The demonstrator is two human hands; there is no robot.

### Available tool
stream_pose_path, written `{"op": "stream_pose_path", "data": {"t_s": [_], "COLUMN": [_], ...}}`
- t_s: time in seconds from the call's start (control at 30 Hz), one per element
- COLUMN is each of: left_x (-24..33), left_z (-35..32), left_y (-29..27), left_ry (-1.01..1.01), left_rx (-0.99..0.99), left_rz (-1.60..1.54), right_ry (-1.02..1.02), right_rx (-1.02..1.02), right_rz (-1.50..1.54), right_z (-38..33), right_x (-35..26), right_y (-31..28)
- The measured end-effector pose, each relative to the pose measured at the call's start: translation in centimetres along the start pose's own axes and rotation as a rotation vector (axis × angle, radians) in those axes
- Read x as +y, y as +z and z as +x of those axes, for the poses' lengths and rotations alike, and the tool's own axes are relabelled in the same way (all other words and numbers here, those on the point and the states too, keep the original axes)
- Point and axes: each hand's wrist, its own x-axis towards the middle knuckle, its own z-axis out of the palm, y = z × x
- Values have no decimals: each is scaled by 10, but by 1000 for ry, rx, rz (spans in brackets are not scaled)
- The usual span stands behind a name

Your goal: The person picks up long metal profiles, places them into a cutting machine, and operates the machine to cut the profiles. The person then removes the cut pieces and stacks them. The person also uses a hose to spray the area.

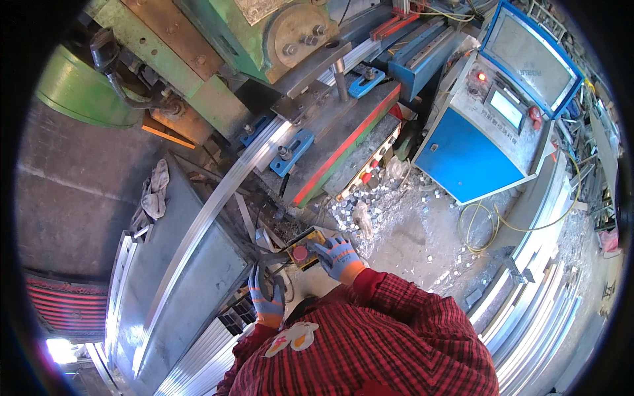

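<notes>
A small yellow-and-black control box with a red mushroom button (300, 253) is in front of me, near the middle of the view. My right hand (340, 258), in a grey-and-orange work glove, rests its fingers on the right side of this box, beside the red button. My left hand (267, 296), gloved alike, is lower and to the left of the box. Its fingers are stretched upward, apart, with nothing visible in them. Beyond the box, a long aluminium profile (214, 206) runs from the steel table (206, 249) into the green press (246, 46).
Blue clamps (292, 153) sit on the press bed (338, 131). Small metal offcuts (360, 210) litter the floor below. A blue control cabinet (470, 148) with a lit screen stands at right. Long profiles (538, 323) are stacked right; more (198, 362) lie lower left. A yellow hose (492, 228) loops across the floor.
</notes>
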Motion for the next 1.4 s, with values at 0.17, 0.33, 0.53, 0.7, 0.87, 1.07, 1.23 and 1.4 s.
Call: {"op": "stream_pose_path", "data": {"t_s": [0.17, 0.33, 0.53, 0.7, 0.87, 1.07, 1.23, 1.4], "left_x": [6, 8, -6, -36, -67, -85, -91, -92], "left_z": [-3, -13, -22, -26, -53, -67, -76, -73], "left_y": [3, 8, -9, -37, -56, -64, -64, -72], "left_ry": [-42, -160, -190, -135, -306, -548, -613, -588], "left_rx": [-11, -15, 49, 222, 269, 174, -26, -52], "left_rz": [-84, -193, -135, 194, 384, 544, 556, 508], "right_ry": [0, -41, -72, -111, -279, -454, -446, -587], "right_rx": [55, 130, 156, 197, 190, 129, 10, 51], "right_rz": [201, 362, 411, 392, 351, 353, 335, 355], "right_z": [-7, -13, -12, -13, -9, 6, 11, 18], "right_x": [12, 10, 1, -24, -41, -55, -64, -64], "right_y": [-1, -13, -12, -5, 24, 44, 56, 67]}}
